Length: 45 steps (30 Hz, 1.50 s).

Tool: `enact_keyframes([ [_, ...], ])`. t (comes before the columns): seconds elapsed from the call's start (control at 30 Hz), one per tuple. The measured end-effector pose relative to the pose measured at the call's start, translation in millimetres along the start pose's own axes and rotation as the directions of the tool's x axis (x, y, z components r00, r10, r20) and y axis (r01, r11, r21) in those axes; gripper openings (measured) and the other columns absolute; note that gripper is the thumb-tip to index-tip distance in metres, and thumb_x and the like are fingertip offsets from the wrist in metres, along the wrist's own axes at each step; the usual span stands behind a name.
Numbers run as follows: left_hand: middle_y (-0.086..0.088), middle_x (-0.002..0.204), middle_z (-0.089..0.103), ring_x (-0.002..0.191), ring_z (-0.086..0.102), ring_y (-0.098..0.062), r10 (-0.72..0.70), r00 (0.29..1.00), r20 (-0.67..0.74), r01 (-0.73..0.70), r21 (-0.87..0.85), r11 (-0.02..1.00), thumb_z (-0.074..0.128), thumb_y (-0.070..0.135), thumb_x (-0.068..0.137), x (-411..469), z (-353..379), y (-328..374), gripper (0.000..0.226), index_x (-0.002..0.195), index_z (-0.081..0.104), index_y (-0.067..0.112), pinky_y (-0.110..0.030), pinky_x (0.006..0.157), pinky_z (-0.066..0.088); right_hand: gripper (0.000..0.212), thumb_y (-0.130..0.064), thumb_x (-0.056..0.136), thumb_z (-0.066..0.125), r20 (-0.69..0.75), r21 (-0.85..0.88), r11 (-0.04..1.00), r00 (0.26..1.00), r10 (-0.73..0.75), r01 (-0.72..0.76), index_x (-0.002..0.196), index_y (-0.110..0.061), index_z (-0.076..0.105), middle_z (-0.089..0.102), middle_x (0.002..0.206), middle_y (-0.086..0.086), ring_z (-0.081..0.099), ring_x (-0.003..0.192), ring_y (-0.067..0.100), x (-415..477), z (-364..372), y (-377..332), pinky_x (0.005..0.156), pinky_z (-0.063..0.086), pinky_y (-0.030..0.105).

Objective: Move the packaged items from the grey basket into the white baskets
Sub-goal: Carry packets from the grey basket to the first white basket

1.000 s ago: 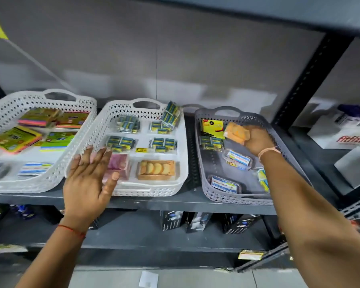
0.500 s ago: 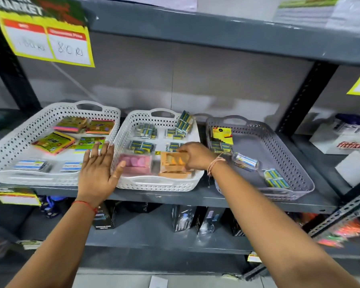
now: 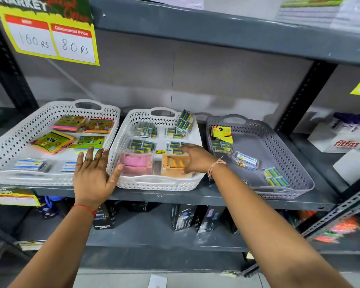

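The grey basket (image 3: 297, 163) stands at the right of the shelf. It holds a yellow pack (image 3: 222, 133), a blue-yellow pack (image 3: 221, 146), a clear box (image 3: 245, 160) and another blue-yellow pack (image 3: 276, 177). In the middle white basket (image 3: 158, 182) an orange pack (image 3: 172, 163) lies at the front beside a pink pack (image 3: 136, 163). My right hand (image 3: 196, 159) sits over the orange pack's right end, with fingers above it and thumb below. My left hand (image 3: 94, 173) is open, fingers spread, pressed flat against that basket's front left corner.
A left white basket (image 3: 19, 177) holds colourful flat packs and small blue-white boxes. Several blue-yellow packs fill the back of the middle basket. A shelf with a yellow price sign (image 3: 48, 34) hangs overhead. Black boxes (image 3: 183, 217) stand on the lower shelf.
My right hand carried the orange pack out of the grey basket and set it at the front of the middle white basket. The view tilted up. My left hand stayed at the basket corner.
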<state>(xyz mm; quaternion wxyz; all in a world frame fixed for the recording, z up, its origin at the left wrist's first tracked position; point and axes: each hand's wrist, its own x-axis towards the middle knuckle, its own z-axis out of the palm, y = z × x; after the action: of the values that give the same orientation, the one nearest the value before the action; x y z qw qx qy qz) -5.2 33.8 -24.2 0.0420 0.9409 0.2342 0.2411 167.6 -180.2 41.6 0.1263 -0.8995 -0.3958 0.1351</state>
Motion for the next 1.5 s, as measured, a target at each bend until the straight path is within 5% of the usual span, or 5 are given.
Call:
enact_keyframes([
  [0.13, -0.030, 0.121, 0.057, 0.124, 0.043, -0.043, 0.001, 0.999, -0.040, -0.001, -0.008, 1.000, 0.007, 0.065, 0.088, 0.6, 3.0, -1.3, 0.093, 0.119, 0.055, -0.008, -0.047, 0.107, 0.022, 0.090, -0.024, 0.079, 0.070, -0.286, 0.190, 0.977, 0.947, 0.145, -0.092, 0.149, -0.016, 0.013, 0.007, 0.160, 0.002, 0.007, 0.147, 0.022, -14.1, -28.5, 49.2, 0.120, 0.007, 0.036],
  [0.3, -0.029, 0.123, 0.056, 0.124, 0.044, -0.041, 0.015, 0.999, -0.050, -0.016, -0.005, 1.000, 0.006, 0.065, 0.088, 0.0, 4.6, -1.1, 0.093, 0.120, 0.054, -0.008, -0.043, 0.107, 0.023, 0.080, -0.012, 0.079, 0.071, -0.032, 0.079, 0.826, 0.827, 0.562, -0.558, 0.145, -0.011, 0.027, 0.034, 0.152, 0.009, 0.040, 0.135, 0.029, -33.5, -37.9, 151.0, 0.113, 0.030, 0.037],
  [0.67, -0.028, 0.126, 0.054, 0.125, 0.043, -0.041, 0.004, 0.999, -0.033, -0.005, -0.015, 1.000, 0.005, 0.066, 0.086, 0.2, 3.2, 0.9, 0.094, 0.123, 0.052, -0.007, -0.048, 0.106, 0.026, 0.057, -0.010, 0.070, 0.078, -0.106, 0.031, 0.822, 0.816, 0.568, -0.568, 0.123, -0.002, 0.057, 0.059, 0.128, 0.016, 0.057, 0.113, 0.032, -32.2, -36.9, 166.2, 0.096, 0.045, 0.032],
  [1.0, -0.024, 0.134, 0.049, 0.132, 0.034, -0.039, -0.018, 1.000, -0.004, 0.017, -0.129, 0.991, 0.006, 0.071, 0.084, -2.4, -17.6, -21.7, 0.097, 0.128, 0.048, -0.004, -0.049, 0.111, 0.021, 0.044, -0.022, 0.064, 0.082, -0.397, 0.045, 0.960, 0.877, 0.271, -0.276, 0.101, -0.001, 0.070, 0.070, 0.100, 0.024, 0.062, 0.085, 0.034, -12.7, -85.8, 60.4, 0.073, 0.045, 0.034],
  [1.5, -0.016, 0.154, 0.016, 0.141, 0.010, -0.031, -0.371, 0.912, 0.175, 0.394, -0.124, 0.911, 0.027, 0.079, 0.068, -16.0, -79.0, -253.0, 0.097, 0.145, 0.022, 0.021, -0.044, 0.114, 0.012, 0.042, -0.020, 0.066, 0.082, -0.213, 0.331, 0.915, 0.963, -0.164, 0.229, 0.103, -0.003, 0.071, 0.071, 0.095, 0.019, 0.052, 0.079, 0.013, 117.9, 26.9, -219.5, 0.060, 0.034, 0.023],
])
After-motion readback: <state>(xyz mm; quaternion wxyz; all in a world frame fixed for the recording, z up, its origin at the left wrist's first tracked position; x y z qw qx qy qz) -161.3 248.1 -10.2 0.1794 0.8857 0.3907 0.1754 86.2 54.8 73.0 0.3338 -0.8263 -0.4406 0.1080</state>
